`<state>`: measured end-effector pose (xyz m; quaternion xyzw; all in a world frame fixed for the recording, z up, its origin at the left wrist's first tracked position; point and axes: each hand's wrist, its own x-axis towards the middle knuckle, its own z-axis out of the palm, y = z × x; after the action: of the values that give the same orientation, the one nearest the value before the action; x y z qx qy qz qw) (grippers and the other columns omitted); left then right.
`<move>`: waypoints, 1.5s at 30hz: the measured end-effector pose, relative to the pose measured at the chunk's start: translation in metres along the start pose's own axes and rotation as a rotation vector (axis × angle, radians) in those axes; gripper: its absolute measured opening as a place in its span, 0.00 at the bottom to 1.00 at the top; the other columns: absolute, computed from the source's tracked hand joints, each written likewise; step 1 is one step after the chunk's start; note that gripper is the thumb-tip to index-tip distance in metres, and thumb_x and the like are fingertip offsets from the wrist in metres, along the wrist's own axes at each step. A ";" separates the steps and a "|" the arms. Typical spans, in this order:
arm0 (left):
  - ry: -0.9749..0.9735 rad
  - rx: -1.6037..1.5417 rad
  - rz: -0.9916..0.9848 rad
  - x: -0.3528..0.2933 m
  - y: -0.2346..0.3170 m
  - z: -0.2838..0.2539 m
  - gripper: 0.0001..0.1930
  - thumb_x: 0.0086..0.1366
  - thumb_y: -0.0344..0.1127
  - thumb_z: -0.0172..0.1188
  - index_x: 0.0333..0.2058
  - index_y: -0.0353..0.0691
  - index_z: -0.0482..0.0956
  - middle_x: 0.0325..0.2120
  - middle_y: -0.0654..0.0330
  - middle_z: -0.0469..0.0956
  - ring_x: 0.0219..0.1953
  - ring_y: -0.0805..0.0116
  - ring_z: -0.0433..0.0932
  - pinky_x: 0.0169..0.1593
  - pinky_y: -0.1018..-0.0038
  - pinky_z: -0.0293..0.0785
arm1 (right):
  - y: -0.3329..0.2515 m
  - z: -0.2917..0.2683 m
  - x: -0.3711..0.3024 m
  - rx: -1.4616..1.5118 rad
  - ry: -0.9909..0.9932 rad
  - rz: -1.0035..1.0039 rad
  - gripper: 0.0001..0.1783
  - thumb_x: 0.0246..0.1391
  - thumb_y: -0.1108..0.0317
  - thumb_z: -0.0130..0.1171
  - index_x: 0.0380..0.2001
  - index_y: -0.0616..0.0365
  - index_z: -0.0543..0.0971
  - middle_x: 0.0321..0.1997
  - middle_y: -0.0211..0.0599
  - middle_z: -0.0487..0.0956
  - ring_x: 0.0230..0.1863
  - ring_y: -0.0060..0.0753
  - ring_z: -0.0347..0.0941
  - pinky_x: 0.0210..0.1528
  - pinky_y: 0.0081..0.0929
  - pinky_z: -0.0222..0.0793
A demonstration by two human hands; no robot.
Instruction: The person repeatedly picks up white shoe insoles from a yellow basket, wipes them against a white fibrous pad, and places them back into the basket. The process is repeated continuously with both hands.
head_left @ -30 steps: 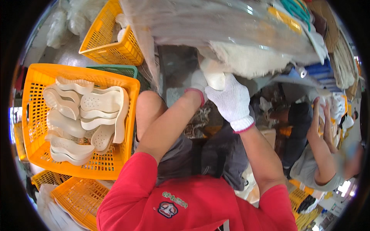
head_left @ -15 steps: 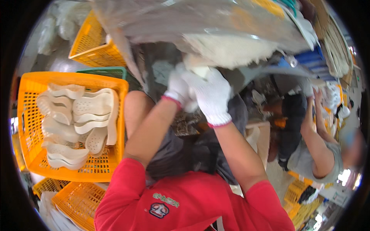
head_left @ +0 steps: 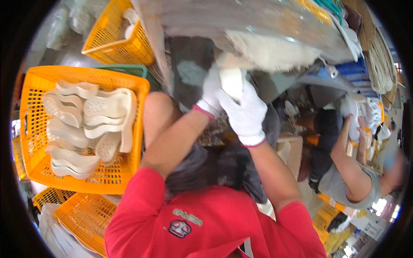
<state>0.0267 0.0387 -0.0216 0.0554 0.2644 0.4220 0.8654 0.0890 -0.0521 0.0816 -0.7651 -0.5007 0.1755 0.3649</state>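
Note:
My left hand (head_left: 211,92) and my right hand (head_left: 247,109), both in white knit gloves with pink cuffs, are closed around a white shoe sole (head_left: 232,84). The sole stands roughly upright between them, its lower part covered by the fingers. Just beyond it, a cream, fluffy-edged roll or pad (head_left: 271,51) sticks out from under a grey, plastic-like cover (head_left: 206,19). Whether the sole touches it, I cannot tell. On my left, an orange basket (head_left: 86,184) holds several off-white shoe soles (head_left: 103,107), some with small holes.
Another orange basket (head_left: 105,47) with white pieces stands at the far left, and an empty-looking orange crate (head_left: 88,219) lies at the near left. To the right, a co-worker in a grey shirt (head_left: 350,182) handles white pieces. A tan board (head_left: 290,157) stands beside my right knee.
The sole shows more now between my gloves, and my hands are less blurred. My view has shifted slightly, and the co-worker's hands have moved.

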 end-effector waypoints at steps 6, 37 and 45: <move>0.036 0.046 -0.086 -0.004 0.003 0.015 0.27 0.86 0.58 0.47 0.66 0.44 0.77 0.54 0.56 0.85 0.53 0.58 0.85 0.61 0.61 0.82 | -0.015 -0.027 0.024 0.402 -0.403 0.182 0.26 0.56 0.71 0.76 0.58 0.65 0.84 0.51 0.33 0.89 0.49 0.24 0.83 0.55 0.30 0.81; -0.076 1.206 0.569 0.016 0.002 -0.003 0.22 0.84 0.48 0.51 0.62 0.37 0.80 0.55 0.41 0.84 0.57 0.49 0.84 0.63 0.61 0.79 | 0.022 -0.057 -0.051 1.203 -0.161 0.401 0.29 0.63 0.73 0.65 0.67 0.69 0.78 0.58 0.44 0.87 0.56 0.39 0.87 0.60 0.38 0.85; -0.548 -0.429 -0.133 -0.035 -0.005 -0.024 0.22 0.87 0.44 0.41 0.63 0.42 0.80 0.58 0.51 0.85 0.60 0.52 0.83 0.68 0.59 0.79 | 0.021 -0.089 -0.133 0.270 -0.379 0.553 0.36 0.52 0.65 0.82 0.62 0.69 0.82 0.57 0.39 0.88 0.55 0.29 0.83 0.57 0.33 0.81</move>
<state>0.0006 0.0060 -0.0294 -0.0338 -0.0691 0.3800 0.9218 0.1012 -0.2101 0.1131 -0.7705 -0.3057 0.4708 0.3020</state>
